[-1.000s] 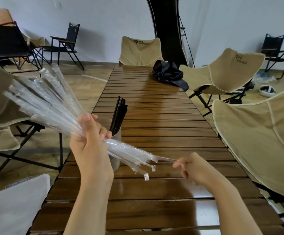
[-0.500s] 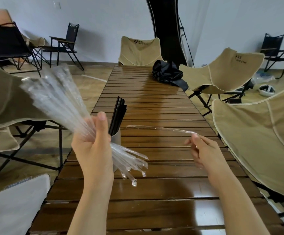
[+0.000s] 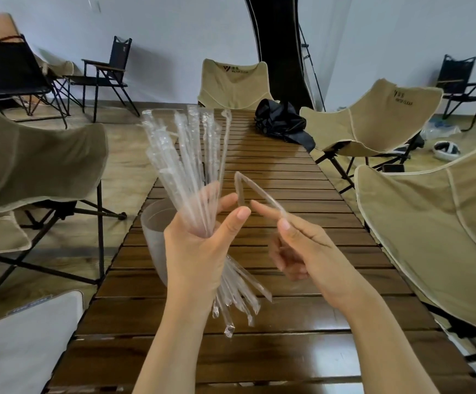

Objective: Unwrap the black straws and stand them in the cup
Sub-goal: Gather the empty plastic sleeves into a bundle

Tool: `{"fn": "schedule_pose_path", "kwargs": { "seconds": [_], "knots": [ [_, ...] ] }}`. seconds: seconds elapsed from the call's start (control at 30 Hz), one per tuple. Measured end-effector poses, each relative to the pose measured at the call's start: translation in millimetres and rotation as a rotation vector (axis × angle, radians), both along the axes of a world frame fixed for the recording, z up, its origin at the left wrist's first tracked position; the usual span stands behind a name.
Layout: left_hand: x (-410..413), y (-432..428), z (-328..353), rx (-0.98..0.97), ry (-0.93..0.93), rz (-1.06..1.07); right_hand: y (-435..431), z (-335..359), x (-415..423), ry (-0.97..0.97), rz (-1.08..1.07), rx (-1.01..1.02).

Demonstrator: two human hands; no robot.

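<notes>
Empty wrapper passed to the bundle
The left hand (image 3: 199,251) grips the wrapper bundle (image 3: 185,166) upright, keeping waste together. The right hand (image 3: 302,245) pinches one bent wrapper (image 3: 259,189) toward it. The cup (image 3: 152,231) stands behind the left hand, hiding the black straws.

Slatted wooden counter (image 3: 288,172) runs ahead, a crumpled black bag (image 3: 280,120) at its far end, tan camp chairs (image 3: 231,83) around, a black folding chair (image 3: 111,69) by the wall.

One head-worn wide-angle view, forward and down along the slatted table (image 3: 273,172); hands close below
</notes>
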State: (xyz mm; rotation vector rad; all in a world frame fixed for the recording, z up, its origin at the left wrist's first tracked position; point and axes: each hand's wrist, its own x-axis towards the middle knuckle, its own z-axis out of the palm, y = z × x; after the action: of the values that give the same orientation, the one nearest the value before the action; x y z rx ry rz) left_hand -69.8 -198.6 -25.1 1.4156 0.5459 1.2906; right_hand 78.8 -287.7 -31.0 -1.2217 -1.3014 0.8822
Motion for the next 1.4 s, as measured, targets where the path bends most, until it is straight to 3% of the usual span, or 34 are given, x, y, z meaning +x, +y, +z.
{"fn": "schedule_pose_path", "kwargs": {
  "seconds": [0.13, 0.23, 0.5, 0.77, 1.0, 1.17, 1.27, 1.4],
  "knots": [
    [2.2, -2.6, 1.4, 0.025, 0.005, -0.079, 4.6, -1.0, -9.5, -0.145, 0.039, -0.110],
    [5.2, -4.4, 4.1, 0.037, 0.128, -0.037, 8.0, -1.3, -14.3, -0.184, 0.002, -0.123],
    [5.2, -9.3, 4.1, -0.003, 0.107, -0.163, 9.8, 7.7, -12.3, -0.222, -0.140, 0.148],
    [-0.9, -4.7, 7.0, -0.123, 0.032, -0.134, 10.2, -5.7, -15.1, -0.614, -0.043, -0.181],
    [0.9, -6.1, 5.6, -0.084, 0.082, -0.127, 11.8, -7.9, -20.2, -0.836, -0.024, -0.261],
    [-1.4, -2.7, 3.7, -0.164, 0.015, -0.054, 5.7, -8.6, -16.9, -0.736, 0.053, -0.395],
    [-2.7, 0.8, 4.1, -0.194, -0.044, -0.071, 0.9, -5.8, -12.3, -0.539, 0.094, -0.453],
    [-1.0, 0.3, 2.7, -0.085, -0.008, -0.126, -4.8, 4.2, -2.6, -0.295, 0.026, -0.370]
  ]
}}
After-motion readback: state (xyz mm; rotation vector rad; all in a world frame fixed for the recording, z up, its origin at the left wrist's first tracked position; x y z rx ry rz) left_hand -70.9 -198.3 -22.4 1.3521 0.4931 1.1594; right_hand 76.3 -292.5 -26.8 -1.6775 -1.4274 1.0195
